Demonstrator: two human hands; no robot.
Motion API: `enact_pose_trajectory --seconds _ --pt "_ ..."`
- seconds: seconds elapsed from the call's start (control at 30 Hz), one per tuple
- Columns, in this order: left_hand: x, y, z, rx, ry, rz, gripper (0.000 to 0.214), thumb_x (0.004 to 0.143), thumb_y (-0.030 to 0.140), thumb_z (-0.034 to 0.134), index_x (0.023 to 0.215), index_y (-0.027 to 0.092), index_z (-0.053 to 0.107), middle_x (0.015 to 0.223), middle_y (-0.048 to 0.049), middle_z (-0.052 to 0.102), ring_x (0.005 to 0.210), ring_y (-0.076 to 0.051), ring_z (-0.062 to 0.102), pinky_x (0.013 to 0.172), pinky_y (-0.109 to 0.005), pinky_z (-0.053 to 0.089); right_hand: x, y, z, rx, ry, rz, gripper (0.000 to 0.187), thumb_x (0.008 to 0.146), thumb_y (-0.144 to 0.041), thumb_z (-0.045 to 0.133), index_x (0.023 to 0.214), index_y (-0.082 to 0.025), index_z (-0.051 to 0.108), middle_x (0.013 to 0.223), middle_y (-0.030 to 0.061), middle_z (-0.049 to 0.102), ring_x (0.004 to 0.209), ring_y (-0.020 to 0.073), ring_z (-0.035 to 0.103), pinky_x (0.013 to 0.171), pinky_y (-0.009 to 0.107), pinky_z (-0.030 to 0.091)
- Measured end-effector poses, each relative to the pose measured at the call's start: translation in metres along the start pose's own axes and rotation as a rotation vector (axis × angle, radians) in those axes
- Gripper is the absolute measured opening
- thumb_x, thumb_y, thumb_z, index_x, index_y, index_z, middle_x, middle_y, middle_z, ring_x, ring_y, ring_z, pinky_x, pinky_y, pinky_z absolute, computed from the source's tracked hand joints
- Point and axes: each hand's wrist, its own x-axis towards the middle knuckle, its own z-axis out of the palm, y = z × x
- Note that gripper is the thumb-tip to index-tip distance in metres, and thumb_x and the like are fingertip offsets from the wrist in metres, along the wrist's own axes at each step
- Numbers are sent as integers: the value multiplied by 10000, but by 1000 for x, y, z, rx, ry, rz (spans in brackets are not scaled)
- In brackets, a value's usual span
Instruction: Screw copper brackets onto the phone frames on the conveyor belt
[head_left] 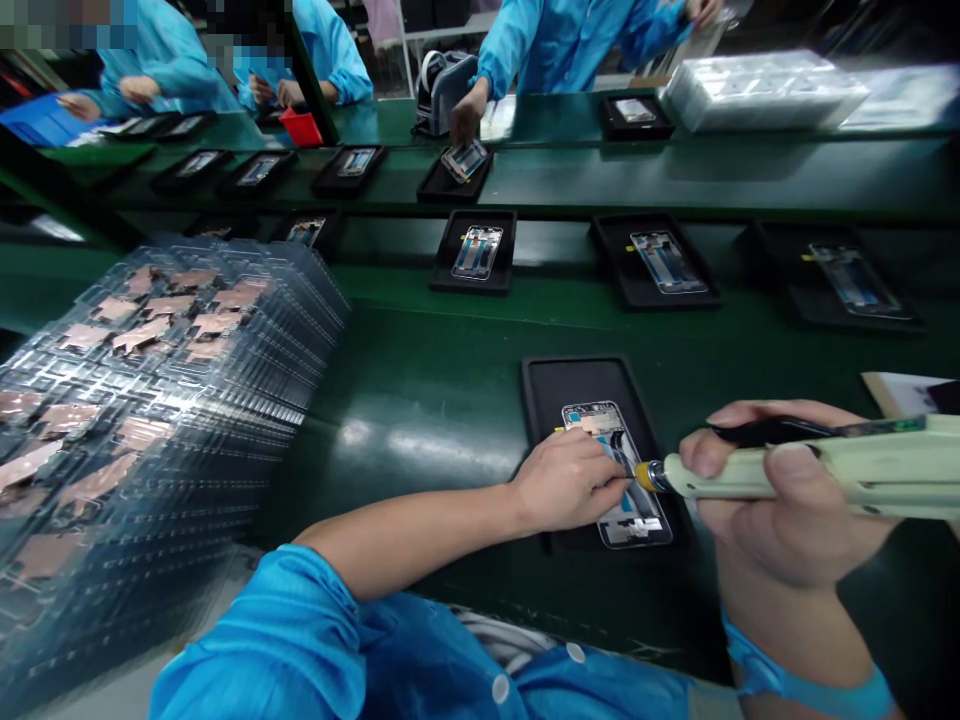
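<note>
My right hand (799, 510) is wrapped around a pale green electric screwdriver (757, 470), which lies nearly level and points left. Its brass-coloured collar (646, 476) and thin bit reach the fingertips of my left hand (574, 478). Those fingers are curled and pressed together at the bit's tip; whatever they pinch is too small to make out. Beneath them is an open phone frame (636, 530) with silver and blue parts inside, partly covered by my left hand. The phone frame rests in a black tray (577, 378) on the green bench (405, 400).
At left rises a tall stack of clear plastic trays (300, 300) with copper-coloured parts. Black trays with phone frames line the conveyor (555, 270) ahead. Across it, co-workers in blue work; one person's hand (469, 112) holds a phone frame (463, 160). A wrapped stack (757, 92) stands far right.
</note>
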Motion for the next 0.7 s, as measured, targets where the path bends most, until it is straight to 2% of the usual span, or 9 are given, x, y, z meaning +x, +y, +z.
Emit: enact_pose_trajectory --seconds 0.43,0.7 --pt "2 2 -2 23 -28 -11 184 976 298 622 905 183 746 862 -43 730 872 -174 679 845 -311 523 -1 1 -1 10 -1 12 186 720 -292 745 906 -291 734 793 -2 665 438 171 530 408 350 478" --pt "2 0 2 -5 11 -32 254 980 356 616 843 184 744 819 -41 711 841 -178 651 819 -312 516 -1 1 -2 9 -26 11 204 726 -278 721 927 -305 738 796 -8 671 430 167 527 403 354 474"
